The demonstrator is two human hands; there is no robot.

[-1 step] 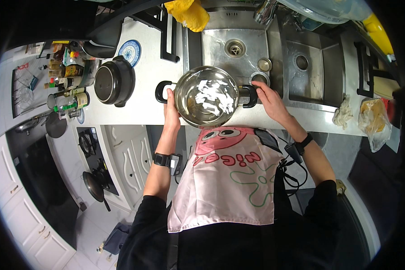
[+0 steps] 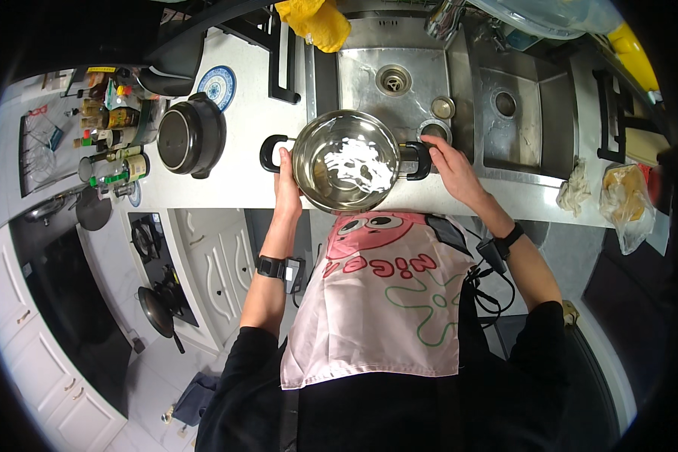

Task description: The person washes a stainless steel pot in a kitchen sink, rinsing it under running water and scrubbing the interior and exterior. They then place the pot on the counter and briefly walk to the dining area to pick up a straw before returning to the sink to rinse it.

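The left hand (image 2: 288,184) and right hand (image 2: 453,167) hold the pot (image 2: 345,161) by its 2 handles (image 2: 270,154), over the bench (image 2: 245,169) before the sink (image 2: 361,68); whether it rests is unclear. Steadying seems the step; lifting would call for level grips.

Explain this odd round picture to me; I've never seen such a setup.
There is no robot here, just a person's own two bare hands. A fisheye camera on the head, the left of two, looks down, so straight edges bend. The left hand and right hand hold a stainless-steel pot from either side, seen over the near edge of the double sink. Leftward, on the white countertop, are a dark two-handled pot and a blue-and-white plate.
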